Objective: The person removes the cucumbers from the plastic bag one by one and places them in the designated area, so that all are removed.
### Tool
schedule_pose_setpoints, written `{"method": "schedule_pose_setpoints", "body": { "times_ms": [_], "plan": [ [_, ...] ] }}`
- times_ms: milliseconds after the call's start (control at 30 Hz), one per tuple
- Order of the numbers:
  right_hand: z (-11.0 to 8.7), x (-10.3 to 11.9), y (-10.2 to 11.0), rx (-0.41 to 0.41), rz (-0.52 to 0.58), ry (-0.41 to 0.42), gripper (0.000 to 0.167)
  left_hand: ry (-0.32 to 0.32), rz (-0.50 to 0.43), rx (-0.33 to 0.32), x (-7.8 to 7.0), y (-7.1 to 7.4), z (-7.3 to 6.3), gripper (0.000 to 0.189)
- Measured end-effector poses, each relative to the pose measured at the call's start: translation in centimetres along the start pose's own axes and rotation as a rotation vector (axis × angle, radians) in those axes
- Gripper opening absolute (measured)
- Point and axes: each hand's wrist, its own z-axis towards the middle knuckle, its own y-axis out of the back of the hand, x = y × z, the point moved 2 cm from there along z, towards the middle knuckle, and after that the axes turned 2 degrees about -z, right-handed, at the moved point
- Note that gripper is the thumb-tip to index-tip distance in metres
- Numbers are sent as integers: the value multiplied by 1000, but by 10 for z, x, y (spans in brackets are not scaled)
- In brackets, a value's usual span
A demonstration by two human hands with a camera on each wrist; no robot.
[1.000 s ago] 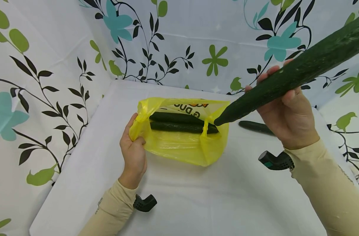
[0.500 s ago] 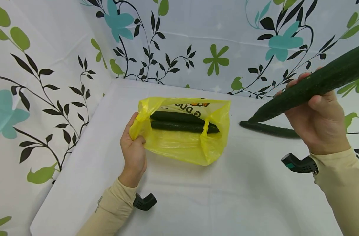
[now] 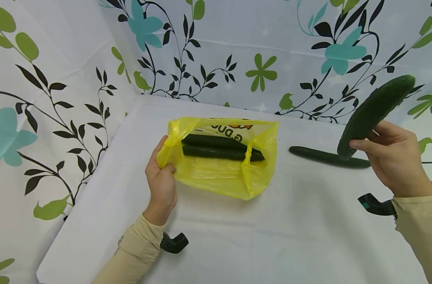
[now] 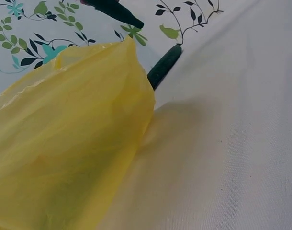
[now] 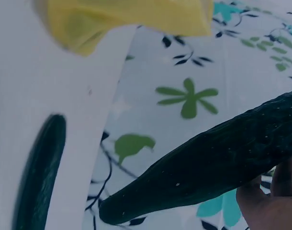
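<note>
A yellow plastic bag (image 3: 212,173) stands with its mouth open on the table, two dark green cucumbers (image 3: 216,152) lying side by side inside. My left hand (image 3: 161,183) grips the bag's left edge, thumb toward the front. Raised over the right side, my right hand (image 3: 397,157) holds another cucumber (image 3: 377,112), tilted with its far end up; the right wrist view shows this cucumber (image 5: 203,167) with fingers beneath it. Under and behind it, one more cucumber (image 3: 319,156) lies on the table, apart from the bag. The left wrist view is mostly filled by the bag (image 4: 74,139).
A white cloth covers the table (image 3: 216,236), whose back edge meets a hanging curtain (image 3: 216,35) printed with leaves, flowers and birds. Each wrist carries a black camera, the left one (image 3: 175,243) and the right one (image 3: 376,204).
My right hand has moved right, away from the bag, with the cucumber, which has also turned so its whole length shows. The cucumber on the table is more uncovered. My left hand stays put.
</note>
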Motion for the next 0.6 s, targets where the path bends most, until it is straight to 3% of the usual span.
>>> {"method": "schedule_pose_setpoints", "body": {
  "times_ms": [233, 467, 600],
  "plan": [
    [-8, -18, 26, -58, -284, -104, 58, 5, -2, 3, 0, -1, 0, 81],
    [-14, -39, 50, -56, -906, -237, 55, 16, 12, 5, 1, 0, 0, 80],
    [-18, -55, 62, -24, -1071, -258, 55, 27, 19, 1, 2, 1, 1, 79]
  ]
}}
